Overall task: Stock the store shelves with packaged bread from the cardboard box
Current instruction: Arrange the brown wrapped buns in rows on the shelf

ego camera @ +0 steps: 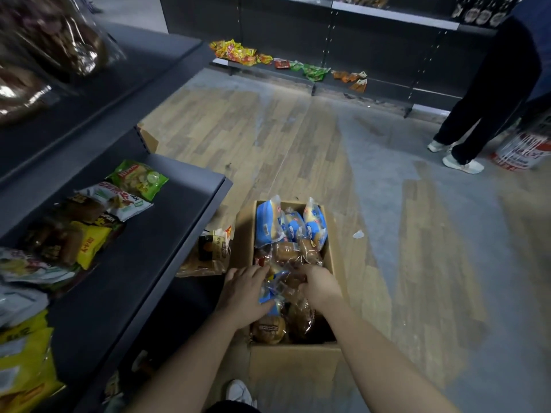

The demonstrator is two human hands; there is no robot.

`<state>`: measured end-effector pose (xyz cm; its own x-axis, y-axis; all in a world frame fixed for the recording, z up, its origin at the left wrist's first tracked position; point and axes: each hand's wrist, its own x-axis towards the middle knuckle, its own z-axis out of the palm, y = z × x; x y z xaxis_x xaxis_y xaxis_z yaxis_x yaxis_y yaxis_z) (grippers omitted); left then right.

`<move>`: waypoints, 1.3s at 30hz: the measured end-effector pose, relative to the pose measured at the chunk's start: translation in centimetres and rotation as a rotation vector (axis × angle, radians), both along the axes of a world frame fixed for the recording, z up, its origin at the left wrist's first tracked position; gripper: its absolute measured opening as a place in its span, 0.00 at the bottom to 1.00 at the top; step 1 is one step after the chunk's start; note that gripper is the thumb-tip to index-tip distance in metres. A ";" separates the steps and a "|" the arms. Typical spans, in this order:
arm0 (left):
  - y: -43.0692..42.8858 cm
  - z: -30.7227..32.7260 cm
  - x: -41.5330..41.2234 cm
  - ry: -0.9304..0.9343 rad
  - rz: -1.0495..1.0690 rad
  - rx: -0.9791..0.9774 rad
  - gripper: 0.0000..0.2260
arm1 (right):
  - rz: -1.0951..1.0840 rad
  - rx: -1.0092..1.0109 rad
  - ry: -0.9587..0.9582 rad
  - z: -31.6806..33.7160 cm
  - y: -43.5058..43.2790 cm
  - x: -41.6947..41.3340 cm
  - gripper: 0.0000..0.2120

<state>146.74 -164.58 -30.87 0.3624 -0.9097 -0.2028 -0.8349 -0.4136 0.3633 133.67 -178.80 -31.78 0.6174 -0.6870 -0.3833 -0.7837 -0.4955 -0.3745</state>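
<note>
Cardboard box (pixel 295 362) on the floor (pixel 298 144) holds bagged bread (pixel 268 226) — left hand (pixel 244 293) and right hand (pixel 319 286) both grip 1 blue-and-clear bread packet (pixel 275 289); its print is too blurred to read.

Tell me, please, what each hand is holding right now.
Left hand grips the blue-labelled bread pack in the cardboard box.
Right hand grips the same pack.
</note>
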 end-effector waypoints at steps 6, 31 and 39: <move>-1.2 7.6 0.9 -0.002 0.040 -0.059 0.35 | 0.018 -0.079 -0.037 8.6 -1.7 0.7 0.10; -5.4 21.2 -0.5 0.335 0.311 -0.370 0.09 | -0.065 -0.136 -0.420 23.3 -3.1 0.0 0.12; -6.4 21.8 -2.2 0.124 0.187 -0.374 0.12 | -0.347 0.492 -0.692 24.5 -2.3 0.0 0.24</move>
<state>144.57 -170.97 -9.11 0.5216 -0.8498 0.0763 -0.6988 -0.3742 0.6096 133.63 -181.10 -7.25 0.6079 -0.7340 -0.3029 -0.3808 0.0652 -0.9224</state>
